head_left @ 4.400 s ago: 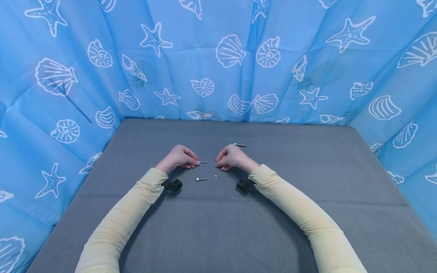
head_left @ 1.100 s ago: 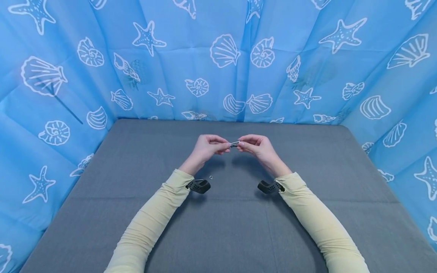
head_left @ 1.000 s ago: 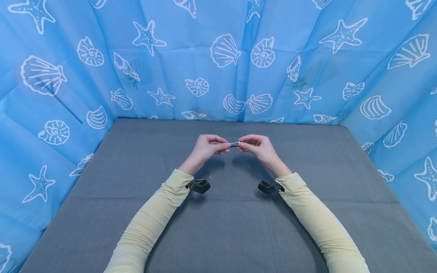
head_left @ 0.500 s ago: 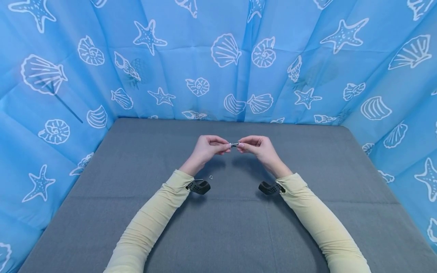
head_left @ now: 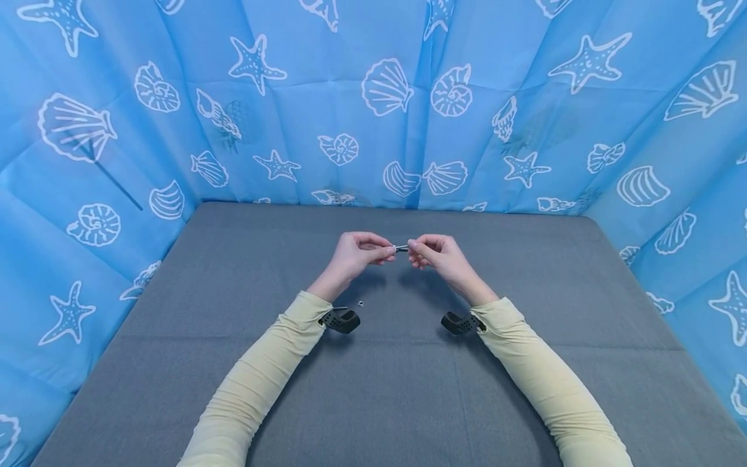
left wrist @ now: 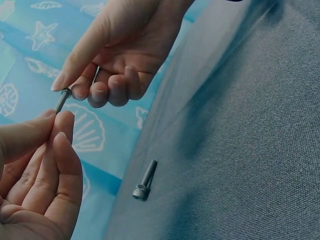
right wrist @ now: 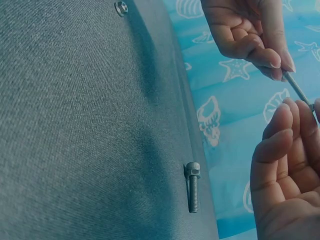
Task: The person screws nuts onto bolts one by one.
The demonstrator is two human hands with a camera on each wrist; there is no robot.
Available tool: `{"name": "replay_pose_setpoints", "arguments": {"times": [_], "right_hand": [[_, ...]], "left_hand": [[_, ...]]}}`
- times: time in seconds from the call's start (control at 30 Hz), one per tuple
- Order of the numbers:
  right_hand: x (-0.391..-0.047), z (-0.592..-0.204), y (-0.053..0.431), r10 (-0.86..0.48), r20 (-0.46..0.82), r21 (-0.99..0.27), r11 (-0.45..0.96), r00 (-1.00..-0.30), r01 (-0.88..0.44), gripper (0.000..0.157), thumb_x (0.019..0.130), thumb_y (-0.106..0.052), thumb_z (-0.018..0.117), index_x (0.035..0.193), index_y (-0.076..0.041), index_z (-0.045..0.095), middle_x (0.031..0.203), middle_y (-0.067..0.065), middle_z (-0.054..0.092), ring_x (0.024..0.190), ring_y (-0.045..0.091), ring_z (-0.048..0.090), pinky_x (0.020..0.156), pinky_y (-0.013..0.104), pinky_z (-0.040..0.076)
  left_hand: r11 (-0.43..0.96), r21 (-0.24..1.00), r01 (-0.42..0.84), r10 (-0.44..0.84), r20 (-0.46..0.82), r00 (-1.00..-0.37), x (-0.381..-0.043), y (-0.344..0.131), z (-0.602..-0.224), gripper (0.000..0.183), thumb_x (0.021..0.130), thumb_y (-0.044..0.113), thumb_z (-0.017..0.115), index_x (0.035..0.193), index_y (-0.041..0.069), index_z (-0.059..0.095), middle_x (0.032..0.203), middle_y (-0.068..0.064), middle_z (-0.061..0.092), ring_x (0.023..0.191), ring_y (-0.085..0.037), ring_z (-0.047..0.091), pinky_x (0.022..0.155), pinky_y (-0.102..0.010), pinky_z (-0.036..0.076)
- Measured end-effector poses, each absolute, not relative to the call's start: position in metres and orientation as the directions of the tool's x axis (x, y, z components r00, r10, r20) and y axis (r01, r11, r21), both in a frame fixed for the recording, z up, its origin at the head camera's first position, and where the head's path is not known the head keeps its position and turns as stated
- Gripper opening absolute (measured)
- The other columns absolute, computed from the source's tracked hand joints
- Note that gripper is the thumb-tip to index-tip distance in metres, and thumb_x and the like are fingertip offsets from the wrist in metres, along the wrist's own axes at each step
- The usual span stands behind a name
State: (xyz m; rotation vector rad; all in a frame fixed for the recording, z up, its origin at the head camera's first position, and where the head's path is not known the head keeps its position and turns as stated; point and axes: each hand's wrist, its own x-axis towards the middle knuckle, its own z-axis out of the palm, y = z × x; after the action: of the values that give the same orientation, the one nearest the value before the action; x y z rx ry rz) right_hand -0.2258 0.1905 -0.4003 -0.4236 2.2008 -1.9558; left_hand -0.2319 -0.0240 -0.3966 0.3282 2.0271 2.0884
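A person in pale yellow sleeves point(head_left: 251, 376) is working over a gray cloth-covered table point(head_left: 403, 402), black wrist mounts point(head_left: 340, 321) hanging under both wrists as I am looking on. Just past the left mount, a loose nut point(head_left: 360, 303) is lying roughly midway between the table's side edges, beside the thin shaft of a spare bolt point(head_left: 342, 307) that the mount is partly hiding.

Nearer the far edge, the left hand point(head_left: 353, 251) is pinching a held bolt point(left wrist: 61, 103) between thumb and fingertips, above the cloth. Opposite, the right hand point(head_left: 440, 251) is pinching, by the look of it, a small nut point(left wrist: 66, 92) at the bolt's other end. The step in hand is seemingly the running of that nut onto the thread; whether it is biting, I am unable to tell. The next move is probably calling for a firm left pinch and small turns from the right fingertips, the nut sitting square to the shaft.

Below the hands, a resting bolt point(right wrist: 193, 192) is lying short of the far edge, well in from both far corners, apparently wearing a nut against its head. Beyond, a blue curtain point(head_left: 344, 78) is hanging, showing white shells and starfish.
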Motion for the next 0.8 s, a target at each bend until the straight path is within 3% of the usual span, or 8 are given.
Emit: {"name": "replay_pose_setpoints", "arguments": {"times": [0.2,0.37,0.57,0.67,0.8], "right_hand": [[-0.2246,-0.4002,0.1903,-0.326,0.041,-0.994,0.082,-0.944,-0.071,0.037,0.100,-0.028,0.054,0.100,0.009,0.058,0.084,0.014,0.063,0.072,0.018,0.062,0.066,0.037,0.056],[-0.2235,-0.4015,0.1950,-0.366,0.105,-0.994,-0.005,-0.925,-0.111,0.028,0.097,-0.013,0.058,0.116,0.007,0.056,0.096,0.021,0.067,0.084,0.024,0.067,0.078,0.044,0.056],[-0.2229,-0.4021,0.1941,-0.341,0.137,-0.990,-0.023,-0.930,-0.138,0.019,0.093,-0.006,0.063,0.108,0.006,0.063,0.100,0.029,0.065,0.083,0.020,0.069,0.083,0.047,0.054],[-0.2223,-0.4021,0.1937,-0.327,0.126,-0.992,-0.027,-0.937,-0.124,0.023,0.093,-0.007,0.064,0.109,0.009,0.062,0.101,0.033,0.063,0.083,0.019,0.069,0.083,0.046,0.054],[-0.2218,-0.4016,0.1929,-0.312,0.116,-0.993,-0.028,-0.943,-0.113,0.029,0.093,-0.010,0.064,0.111,0.013,0.060,0.097,0.028,0.066,0.082,0.019,0.069,0.081,0.041,0.056]], "left_hand": [[-0.032,0.999,-0.002,0.299,0.008,-0.954,-0.2316,-0.0241,-0.3981,0.019,0.084,0.010,0.075,0.097,-0.003,0.070,0.086,-0.013,0.072,0.080,-0.023,0.071,0.085,-0.055,0.051],[-0.027,1.000,0.005,0.293,0.013,-0.956,-0.2320,-0.0254,-0.3994,0.018,0.084,0.011,0.074,0.096,-0.002,0.071,0.085,-0.013,0.072,0.080,-0.023,0.071,0.084,-0.053,0.052],[-0.006,1.000,0.013,0.296,0.014,-0.955,-0.2312,-0.0253,-0.3984,0.019,0.085,0.011,0.074,0.098,-0.002,0.071,0.085,-0.012,0.072,0.081,-0.023,0.071,0.081,-0.048,0.055],[-0.003,1.000,0.015,0.304,0.016,-0.953,-0.2315,-0.0255,-0.3981,0.024,0.085,0.010,0.074,0.103,-0.006,0.070,0.086,-0.012,0.072,0.082,-0.022,0.071,0.082,-0.048,0.055],[-0.007,0.999,0.035,0.309,0.036,-0.950,-0.2317,-0.0248,-0.3978,0.025,0.085,0.009,0.074,0.104,-0.007,0.069,0.087,-0.012,0.072,0.082,-0.023,0.071,0.083,-0.051,0.053]]}}
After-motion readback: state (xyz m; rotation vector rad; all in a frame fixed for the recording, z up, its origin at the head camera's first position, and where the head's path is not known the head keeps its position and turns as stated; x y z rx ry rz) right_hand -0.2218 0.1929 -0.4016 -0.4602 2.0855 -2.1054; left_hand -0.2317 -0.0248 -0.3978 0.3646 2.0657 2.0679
